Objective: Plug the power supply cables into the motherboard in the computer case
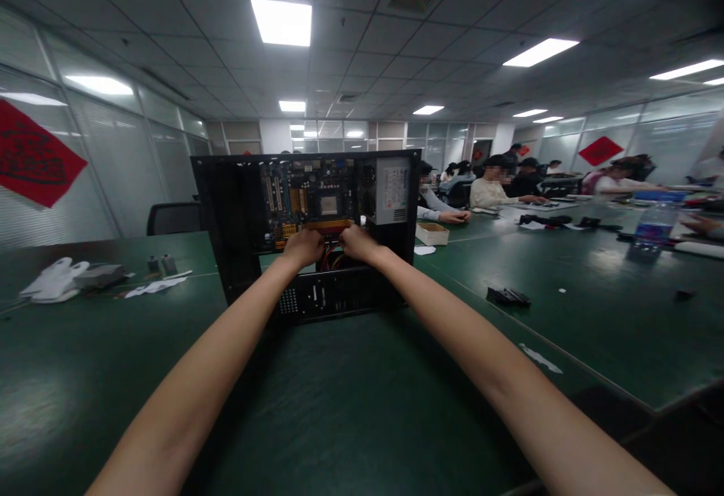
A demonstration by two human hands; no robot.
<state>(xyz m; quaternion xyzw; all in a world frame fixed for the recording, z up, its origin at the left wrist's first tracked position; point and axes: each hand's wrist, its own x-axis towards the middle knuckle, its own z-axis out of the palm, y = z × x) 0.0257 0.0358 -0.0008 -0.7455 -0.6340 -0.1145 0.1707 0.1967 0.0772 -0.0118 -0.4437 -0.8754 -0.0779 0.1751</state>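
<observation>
An open black computer case [314, 296] stands upright on the green table, its inside facing me. Within it are a motherboard [328, 205] and, at the upper right, a silver power supply [391, 191]. My left hand [304, 247] is closed at the lower edge of the motherboard, near the orange slots. Just to its right, my right hand [359, 243] is also closed, by a reddish strip along the board's lower edge. Coloured cables [332, 256] hang between the two hands. What the fingertips grip is too small and hidden to make out.
On the green table [351, 405], a grey box [99, 277] and white bag [53, 280] lie left. A small open box [432, 234], black parts [507, 297] and a bottle [656, 225] are right. Several people sit beyond; a chair [175, 218] stands behind left.
</observation>
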